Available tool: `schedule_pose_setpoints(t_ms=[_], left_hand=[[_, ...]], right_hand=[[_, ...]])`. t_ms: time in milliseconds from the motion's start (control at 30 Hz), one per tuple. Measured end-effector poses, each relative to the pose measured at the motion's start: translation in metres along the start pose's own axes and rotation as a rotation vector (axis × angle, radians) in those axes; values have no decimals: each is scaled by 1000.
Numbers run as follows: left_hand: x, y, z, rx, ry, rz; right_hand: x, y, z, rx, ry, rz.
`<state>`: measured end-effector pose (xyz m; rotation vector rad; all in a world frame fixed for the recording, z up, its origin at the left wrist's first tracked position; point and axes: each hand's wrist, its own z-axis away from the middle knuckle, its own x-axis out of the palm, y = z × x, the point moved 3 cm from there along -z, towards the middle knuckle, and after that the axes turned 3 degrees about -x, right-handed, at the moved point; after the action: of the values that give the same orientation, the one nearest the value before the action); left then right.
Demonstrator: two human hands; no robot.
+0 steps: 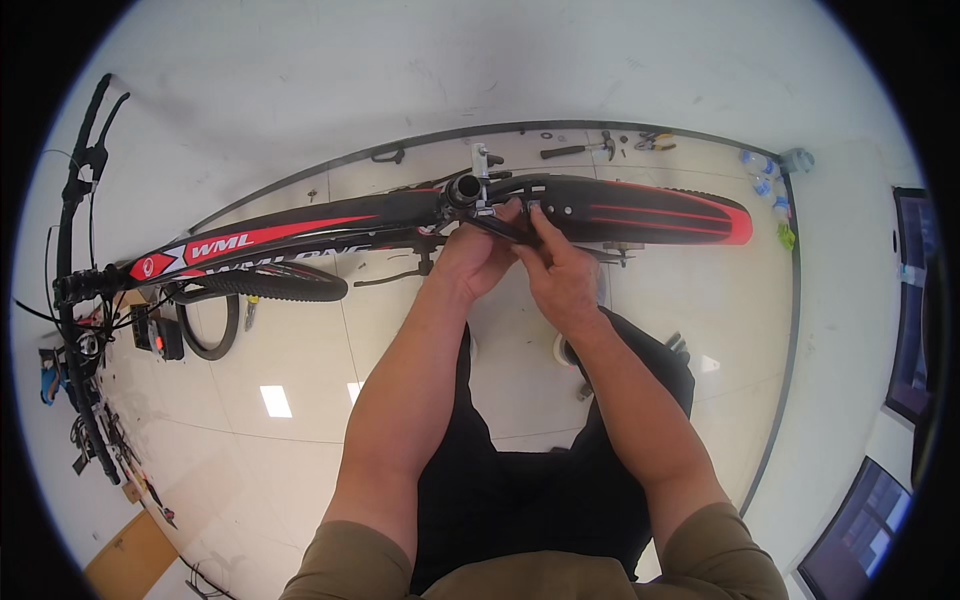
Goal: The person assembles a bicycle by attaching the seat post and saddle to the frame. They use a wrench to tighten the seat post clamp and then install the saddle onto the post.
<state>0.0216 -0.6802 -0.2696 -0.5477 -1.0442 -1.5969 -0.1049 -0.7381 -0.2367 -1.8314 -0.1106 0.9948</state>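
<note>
A bicycle frame [300, 225] in black and red stretches across in front of me, with an open seat tube [463, 189] and no saddle on it. Behind that tube, a black mudguard [650, 212] with red stripes lies over the rear wheel. My left hand [478, 258] is closed, its fingertips pinching at the bracket at the mudguard's front end. Close beside it my right hand [562, 282] is closed too, with thumb and forefinger pressed at the same bracket. Whatever small part sits between the fingertips is mostly hidden.
Along the dark floor border at the back lie a hammer [580, 150] and pliers [656, 142]. Plastic bottles [762, 175] stand at the back right. On the left are the handlebar [72, 260], a loose tyre [209, 345] and a dark tool box [160, 335].
</note>
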Motion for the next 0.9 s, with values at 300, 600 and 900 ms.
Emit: schedule_pose_setpoints(t_ms=[300, 600, 900], left_hand=[[6, -3, -3, 27, -27, 164], [13, -5, 7, 155, 1, 230], [12, -6, 7, 231, 105, 217]], right_hand=[[-1, -1, -1, 36, -17, -6], [0, 2, 0, 20, 2, -23], [4, 6, 1, 34, 4, -36]])
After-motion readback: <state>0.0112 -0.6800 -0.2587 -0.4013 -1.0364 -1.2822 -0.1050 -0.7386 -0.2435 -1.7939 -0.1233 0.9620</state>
